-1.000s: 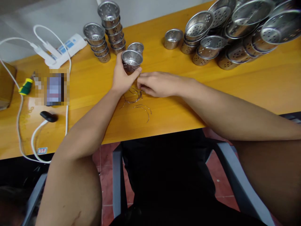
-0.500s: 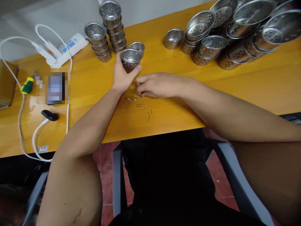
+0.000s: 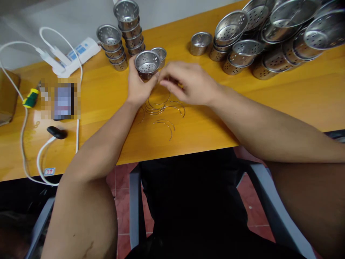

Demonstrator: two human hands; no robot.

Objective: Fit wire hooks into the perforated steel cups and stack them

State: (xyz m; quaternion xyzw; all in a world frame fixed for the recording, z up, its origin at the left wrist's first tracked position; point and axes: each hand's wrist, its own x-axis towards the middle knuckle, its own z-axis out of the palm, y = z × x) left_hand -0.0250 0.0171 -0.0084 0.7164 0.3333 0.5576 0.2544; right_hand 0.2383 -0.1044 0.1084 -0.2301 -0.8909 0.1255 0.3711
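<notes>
Steel, thin and pierced with round holes, made up the small cup (image 3: pixel 147 64) that my left hand (image 3: pixel 138 88) gripped just above the wooden table (image 3: pixel 107 93). My right hand (image 3: pixel 188 83) pinched what looked like a curved wire (image 3: pixel 165 98), lifted beside the cup's rim. I judged the wire-fitting step underway; hooking its ends into the holes would need fine aim. More wire loops (image 3: pixel 165 125) lay below.
</notes>
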